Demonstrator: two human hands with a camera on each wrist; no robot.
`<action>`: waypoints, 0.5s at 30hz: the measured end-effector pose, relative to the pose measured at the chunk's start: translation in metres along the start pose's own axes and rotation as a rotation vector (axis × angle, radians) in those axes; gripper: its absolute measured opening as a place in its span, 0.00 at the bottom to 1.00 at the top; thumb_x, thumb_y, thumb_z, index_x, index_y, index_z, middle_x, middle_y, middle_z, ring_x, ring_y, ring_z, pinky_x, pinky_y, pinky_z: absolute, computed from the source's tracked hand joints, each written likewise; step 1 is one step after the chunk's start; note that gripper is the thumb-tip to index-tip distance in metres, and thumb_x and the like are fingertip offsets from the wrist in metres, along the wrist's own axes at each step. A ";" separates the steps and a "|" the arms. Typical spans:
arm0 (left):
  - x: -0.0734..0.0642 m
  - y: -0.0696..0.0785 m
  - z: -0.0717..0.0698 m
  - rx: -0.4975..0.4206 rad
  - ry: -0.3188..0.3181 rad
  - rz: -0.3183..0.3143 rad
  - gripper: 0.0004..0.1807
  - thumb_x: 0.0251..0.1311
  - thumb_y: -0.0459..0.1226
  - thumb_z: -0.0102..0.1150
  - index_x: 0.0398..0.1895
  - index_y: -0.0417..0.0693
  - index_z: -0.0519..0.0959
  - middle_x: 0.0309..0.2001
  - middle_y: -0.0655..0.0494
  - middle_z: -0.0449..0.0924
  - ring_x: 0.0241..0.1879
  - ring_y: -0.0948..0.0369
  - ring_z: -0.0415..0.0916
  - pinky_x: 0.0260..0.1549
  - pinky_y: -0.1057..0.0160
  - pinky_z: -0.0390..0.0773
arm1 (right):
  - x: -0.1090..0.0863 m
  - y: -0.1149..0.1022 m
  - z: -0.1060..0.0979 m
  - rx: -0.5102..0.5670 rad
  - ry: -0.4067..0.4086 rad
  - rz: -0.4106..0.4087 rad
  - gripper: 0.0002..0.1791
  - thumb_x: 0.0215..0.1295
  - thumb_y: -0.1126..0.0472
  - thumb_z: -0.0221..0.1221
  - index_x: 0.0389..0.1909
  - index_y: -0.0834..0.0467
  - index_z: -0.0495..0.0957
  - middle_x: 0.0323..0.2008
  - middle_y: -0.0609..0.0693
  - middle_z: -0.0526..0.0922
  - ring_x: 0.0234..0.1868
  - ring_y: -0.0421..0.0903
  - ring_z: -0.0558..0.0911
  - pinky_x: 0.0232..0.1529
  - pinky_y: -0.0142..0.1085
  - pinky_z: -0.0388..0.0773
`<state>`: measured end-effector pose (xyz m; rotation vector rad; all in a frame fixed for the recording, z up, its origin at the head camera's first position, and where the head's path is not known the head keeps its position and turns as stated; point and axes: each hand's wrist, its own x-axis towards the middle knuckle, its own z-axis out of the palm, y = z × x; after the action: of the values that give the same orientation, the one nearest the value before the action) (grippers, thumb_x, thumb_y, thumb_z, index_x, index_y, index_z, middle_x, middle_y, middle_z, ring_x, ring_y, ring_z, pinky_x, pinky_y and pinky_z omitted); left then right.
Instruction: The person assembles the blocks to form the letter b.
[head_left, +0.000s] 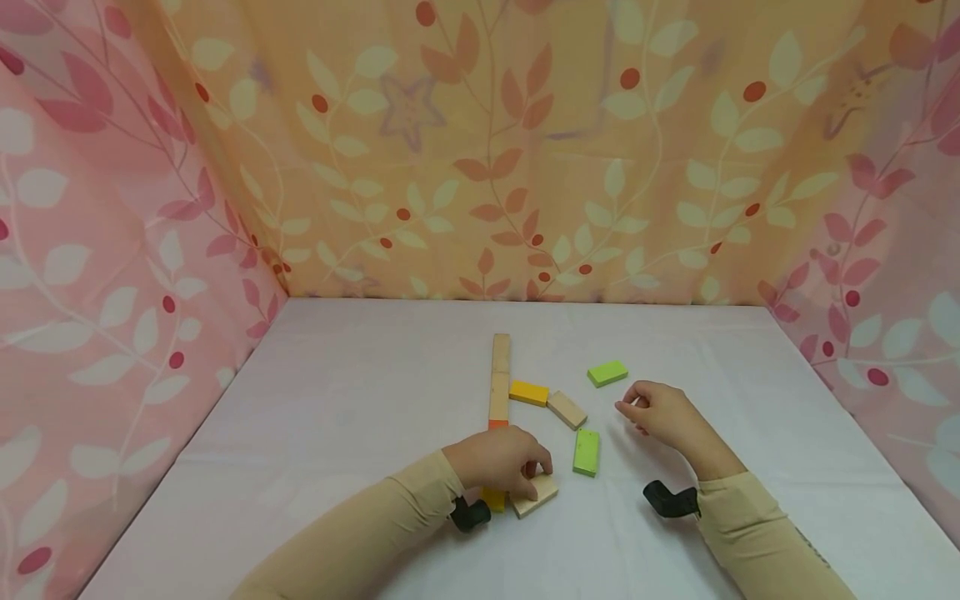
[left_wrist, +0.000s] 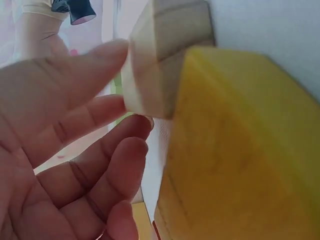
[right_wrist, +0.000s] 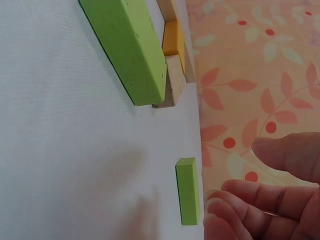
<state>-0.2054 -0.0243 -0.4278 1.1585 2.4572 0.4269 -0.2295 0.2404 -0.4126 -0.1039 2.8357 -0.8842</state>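
Observation:
My left hand (head_left: 497,460) pinches a plain wooden block (head_left: 542,493) between thumb and fingers. That block lies on the table beside the yellow block (head_left: 493,500) at the near end of a straight row. In the left wrist view, the thumb and fingertips touch the pale block (left_wrist: 142,75), and the yellow block (left_wrist: 225,150) looms close. Over the table at the right, my right hand (head_left: 660,414) holds nothing, its fingers loosely bent. A loose light-green block (head_left: 607,372) lies beyond it, also visible below that hand's level in the right wrist view.
The row continues away from me with an orange block (head_left: 498,424) and plain wooden blocks (head_left: 500,375). From its right side curve a yellow-orange block (head_left: 529,393), a plain block (head_left: 567,409) and a green block (head_left: 587,452). Patterned curtains (head_left: 480,167) enclose the white table (head_left: 337,375).

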 end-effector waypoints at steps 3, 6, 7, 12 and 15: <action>0.000 0.001 -0.001 -0.008 -0.026 -0.017 0.17 0.46 0.43 0.69 0.42 0.57 0.79 0.28 0.68 0.72 0.29 0.71 0.68 0.28 0.74 0.69 | 0.000 0.000 0.000 -0.001 -0.005 0.002 0.10 0.62 0.53 0.56 0.32 0.57 0.74 0.16 0.48 0.71 0.20 0.44 0.70 0.21 0.35 0.65; -0.001 0.003 0.000 -0.006 -0.048 -0.023 0.19 0.45 0.43 0.70 0.43 0.58 0.78 0.28 0.68 0.72 0.30 0.71 0.68 0.29 0.74 0.69 | 0.001 0.000 0.000 -0.001 -0.007 0.007 0.10 0.62 0.53 0.57 0.33 0.57 0.74 0.16 0.49 0.71 0.20 0.44 0.70 0.21 0.35 0.65; -0.001 0.003 0.000 -0.004 -0.053 -0.019 0.19 0.45 0.43 0.70 0.43 0.58 0.78 0.28 0.68 0.72 0.30 0.71 0.67 0.29 0.74 0.69 | 0.001 -0.001 0.000 -0.001 -0.007 0.010 0.10 0.62 0.53 0.57 0.33 0.57 0.74 0.16 0.49 0.71 0.20 0.44 0.70 0.21 0.35 0.65; -0.003 0.006 -0.001 0.002 -0.056 -0.003 0.19 0.45 0.43 0.70 0.43 0.58 0.77 0.28 0.68 0.71 0.30 0.71 0.67 0.29 0.75 0.69 | 0.002 -0.001 -0.002 -0.003 -0.008 0.015 0.11 0.62 0.53 0.56 0.33 0.57 0.74 0.17 0.49 0.71 0.20 0.44 0.70 0.21 0.35 0.65; -0.004 0.007 -0.001 0.004 -0.061 0.002 0.19 0.45 0.44 0.70 0.43 0.58 0.77 0.28 0.68 0.71 0.30 0.72 0.67 0.29 0.75 0.68 | 0.003 0.000 -0.003 -0.002 -0.011 0.019 0.11 0.62 0.53 0.56 0.33 0.57 0.74 0.17 0.49 0.72 0.21 0.44 0.70 0.21 0.35 0.65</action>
<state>-0.1989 -0.0235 -0.4235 1.1584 2.4065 0.3816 -0.2326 0.2411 -0.4107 -0.0823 2.8231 -0.8740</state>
